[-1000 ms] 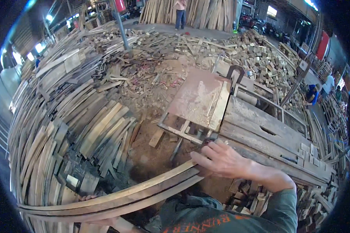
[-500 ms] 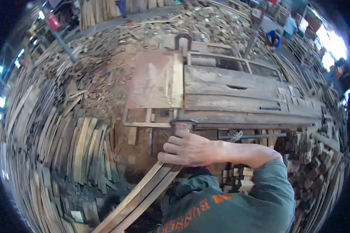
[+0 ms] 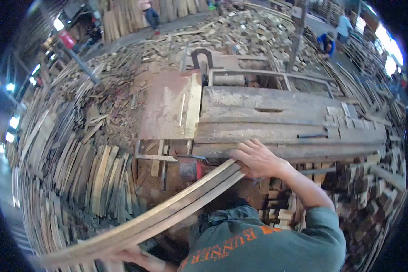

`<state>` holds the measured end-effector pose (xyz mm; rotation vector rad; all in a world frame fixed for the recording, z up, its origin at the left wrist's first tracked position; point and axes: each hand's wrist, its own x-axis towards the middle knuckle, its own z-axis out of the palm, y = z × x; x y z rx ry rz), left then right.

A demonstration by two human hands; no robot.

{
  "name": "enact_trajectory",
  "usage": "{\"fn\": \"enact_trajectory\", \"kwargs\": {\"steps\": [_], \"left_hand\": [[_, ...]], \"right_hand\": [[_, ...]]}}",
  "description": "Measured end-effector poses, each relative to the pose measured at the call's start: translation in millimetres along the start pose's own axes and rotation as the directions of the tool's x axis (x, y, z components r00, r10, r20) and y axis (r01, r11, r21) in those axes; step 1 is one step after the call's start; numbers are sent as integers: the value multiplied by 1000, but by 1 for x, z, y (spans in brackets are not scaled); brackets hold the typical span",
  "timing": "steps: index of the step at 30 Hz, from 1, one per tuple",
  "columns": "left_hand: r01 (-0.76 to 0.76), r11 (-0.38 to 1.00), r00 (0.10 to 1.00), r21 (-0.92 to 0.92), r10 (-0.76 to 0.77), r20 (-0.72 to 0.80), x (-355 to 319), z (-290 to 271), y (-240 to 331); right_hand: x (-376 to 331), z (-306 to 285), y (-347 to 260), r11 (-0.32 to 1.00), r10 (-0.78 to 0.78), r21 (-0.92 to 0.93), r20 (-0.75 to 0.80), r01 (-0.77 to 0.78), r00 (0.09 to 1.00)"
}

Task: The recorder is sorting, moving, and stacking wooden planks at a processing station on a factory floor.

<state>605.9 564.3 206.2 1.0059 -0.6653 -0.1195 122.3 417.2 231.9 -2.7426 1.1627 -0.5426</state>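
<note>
A few long, narrow wooden strips (image 3: 171,206) lie side by side as one bundle, slanting from the lower left up to the front edge of a plank-topped machine bench (image 3: 254,129). My right hand (image 3: 260,158) is closed over their upper end, fingers wrapped across the wood. Near the lower left end, my left hand (image 3: 130,255) supports the strips from beneath; its fingers are partly hidden by the wood and blurred. Left of the planks, the bench has a rusty metal plate (image 3: 161,106) with a pale strip along its edge.
Stacked slats (image 3: 97,181) stand at the left, and cut wood blocks (image 3: 283,215) are piled at the right. Offcuts (image 3: 254,34) heap behind the bench. A dark curved metal piece (image 3: 201,56) rises at its far side. People (image 3: 326,44) are in the background.
My right hand has moved right and slightly up with the strips' end. The bundle now lies at a flatter slant, and my left hand has come into view under it.
</note>
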Motion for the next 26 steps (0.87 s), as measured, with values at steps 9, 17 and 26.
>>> {"fn": "enact_trajectory", "kwargs": {"steps": [9,17,26], "left_hand": [[572,589,797,-571,-235,557,-70,194,10],[744,437,667,-505,-522,531,-112,352,-34],[784,-222,410,-580,-517,751,-168,445,-174]], "right_hand": [[-112,-33,110,899,437,30,-13,-436,899],[-173,-63,158,724,680,-56,-107,-687,725],[-215,-110,206,494,844,-321,-48,-809,534]]}}
